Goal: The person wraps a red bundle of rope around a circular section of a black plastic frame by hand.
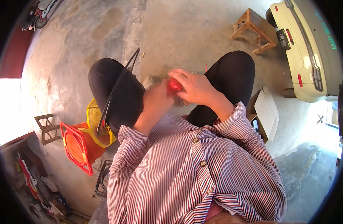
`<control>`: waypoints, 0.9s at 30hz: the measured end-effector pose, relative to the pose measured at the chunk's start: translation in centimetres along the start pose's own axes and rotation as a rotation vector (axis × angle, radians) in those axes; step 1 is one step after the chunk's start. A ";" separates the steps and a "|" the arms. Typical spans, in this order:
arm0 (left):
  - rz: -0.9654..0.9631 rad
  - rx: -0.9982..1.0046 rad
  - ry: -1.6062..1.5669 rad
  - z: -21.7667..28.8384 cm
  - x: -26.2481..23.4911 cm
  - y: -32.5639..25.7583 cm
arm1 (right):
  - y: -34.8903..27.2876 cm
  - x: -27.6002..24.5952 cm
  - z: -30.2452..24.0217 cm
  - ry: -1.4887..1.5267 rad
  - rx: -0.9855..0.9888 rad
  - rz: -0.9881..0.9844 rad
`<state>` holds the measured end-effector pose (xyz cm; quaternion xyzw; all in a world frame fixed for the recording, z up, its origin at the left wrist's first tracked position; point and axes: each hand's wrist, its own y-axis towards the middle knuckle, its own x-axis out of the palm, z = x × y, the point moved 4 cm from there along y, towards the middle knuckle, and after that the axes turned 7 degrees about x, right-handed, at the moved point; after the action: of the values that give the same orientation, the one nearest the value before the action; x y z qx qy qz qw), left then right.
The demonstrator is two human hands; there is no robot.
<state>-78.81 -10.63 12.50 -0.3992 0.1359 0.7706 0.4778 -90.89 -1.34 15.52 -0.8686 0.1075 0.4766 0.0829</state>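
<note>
Striped shirt (193, 175), hands half-hiding small red object (174, 86)

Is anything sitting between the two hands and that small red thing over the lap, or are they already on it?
Nothing visible stands between them. The right hand covers the small red object from above and the left hand meets it from the side, both touching it between the knees. The black curved strip lies off on the left thigh.

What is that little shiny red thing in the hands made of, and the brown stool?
The small shiny red object, held between the left hand and right hand, looks like glossy plastic or foil; bright highlights show. The brown slatted stool looks like bare wood.
</note>
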 end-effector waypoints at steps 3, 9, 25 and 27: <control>0.006 0.076 0.117 -0.4 0.2 -0.2 | 0.8 0.5 0.8 -0.029 0.010 -0.183; -0.106 -0.033 -0.841 -0.9 -0.1 -0.1 | 0.6 -0.4 3.1 0.588 0.139 -0.227; -0.022 -0.101 -1.592 -1.8 1.1 -0.2 | -0.3 2.3 4.3 1.523 0.745 -0.162; 0.042 -0.071 -1.548 -0.6 0.6 -0.7 | 0.2 3.7 5.0 1.574 0.788 -0.167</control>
<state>-78.11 -10.27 11.83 0.2409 -0.2539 0.8429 0.4088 -93.10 -0.67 9.75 -0.8580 0.2260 -0.3390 0.3127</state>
